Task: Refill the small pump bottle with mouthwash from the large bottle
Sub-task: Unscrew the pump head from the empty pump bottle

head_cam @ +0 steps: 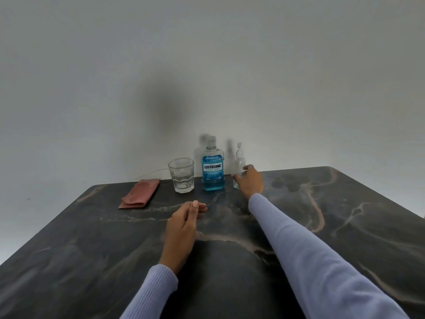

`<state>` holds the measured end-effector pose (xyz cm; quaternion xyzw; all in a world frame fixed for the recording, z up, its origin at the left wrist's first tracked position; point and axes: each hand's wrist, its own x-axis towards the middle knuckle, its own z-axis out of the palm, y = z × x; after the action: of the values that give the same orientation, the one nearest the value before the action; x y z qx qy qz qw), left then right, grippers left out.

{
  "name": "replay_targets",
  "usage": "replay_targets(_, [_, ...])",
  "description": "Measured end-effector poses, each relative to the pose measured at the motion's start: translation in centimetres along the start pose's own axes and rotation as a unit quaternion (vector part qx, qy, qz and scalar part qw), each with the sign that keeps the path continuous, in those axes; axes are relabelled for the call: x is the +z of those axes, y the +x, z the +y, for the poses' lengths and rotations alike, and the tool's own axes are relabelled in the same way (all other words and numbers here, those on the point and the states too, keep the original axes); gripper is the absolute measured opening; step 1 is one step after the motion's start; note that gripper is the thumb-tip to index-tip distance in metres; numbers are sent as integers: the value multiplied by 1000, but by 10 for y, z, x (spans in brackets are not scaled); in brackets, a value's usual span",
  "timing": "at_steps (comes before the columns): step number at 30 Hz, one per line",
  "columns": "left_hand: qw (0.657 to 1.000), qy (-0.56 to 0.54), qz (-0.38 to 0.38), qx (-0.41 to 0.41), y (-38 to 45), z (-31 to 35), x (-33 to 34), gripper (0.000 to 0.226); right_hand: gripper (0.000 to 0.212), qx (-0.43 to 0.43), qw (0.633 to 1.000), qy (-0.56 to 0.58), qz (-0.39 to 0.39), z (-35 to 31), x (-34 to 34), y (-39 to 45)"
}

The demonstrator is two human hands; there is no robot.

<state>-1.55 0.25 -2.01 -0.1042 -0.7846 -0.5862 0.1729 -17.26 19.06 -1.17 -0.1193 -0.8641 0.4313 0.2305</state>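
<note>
the step in hand is judged to be the taking up of the pump bottle [239, 166], the first move of the refill; nothing is opened yet, as far as can be seen. the pump bottle is seen upright near the far edge of the table [345, 226], just right of the large bottle [212, 168], which is capped and holds blue mouthwash in its lower part; the pump bottle looks clear and nearly empty, its pump head in place. the right hand [250, 180] is stretched out to it, thumb and fingers curled round its lower body; whether the grip is firm cannot be told, since the contact is partly hidden by the hand itself. the left hand [184, 224] is held above the middle of the table, fingers loosely curled and close together, nothing held. a glass [181, 174] is set left of the large bottle, and a folded pink cloth [140, 194] lies near the far left corner. the next move is judged to call for the pump bottle to be brought nearer and steadied, so that its pump head can be unscrewed by the free hand; care is needed lest the light bottle be tipped against the large one.
</note>
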Motion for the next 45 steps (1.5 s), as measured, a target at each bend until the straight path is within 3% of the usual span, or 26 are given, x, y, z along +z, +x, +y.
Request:
replay_targets(6, [1000, 9, -10, 9, -1, 4, 0, 22, 49, -43, 999, -11, -20, 5, -22, -27])
replay_targets(12, [998, 35, -35, 27, -5, 24, -5, 17, 48, -85, 991, 92, -40, -12, -53, -82])
replay_targets(19, [996, 12, -59, 68, -16, 48, -37, 41, 42, -154, 934, 200, -254, -31, -82, -144])
replay_targets(25, [992, -45, -91, 75, -20, 70, -53, 34, 39, -181, 907, 168, -340, -37, -87, -163])
replay_targets(31, [990, -28, -121, 71, -17, 76, -57, 31, 38, -184, 883, 162, -400, -39, -85, -164])
replay_targets(37, [991, -9, -122, 62, -18, 69, -52, 29, 39, -183, 882, 139, -412, -37, -81, -168])
replay_targets(45, [993, -2, -107, 48, -15, 64, -51, 30, 27, -201, 903, 153, -346, -46, -80, -170])
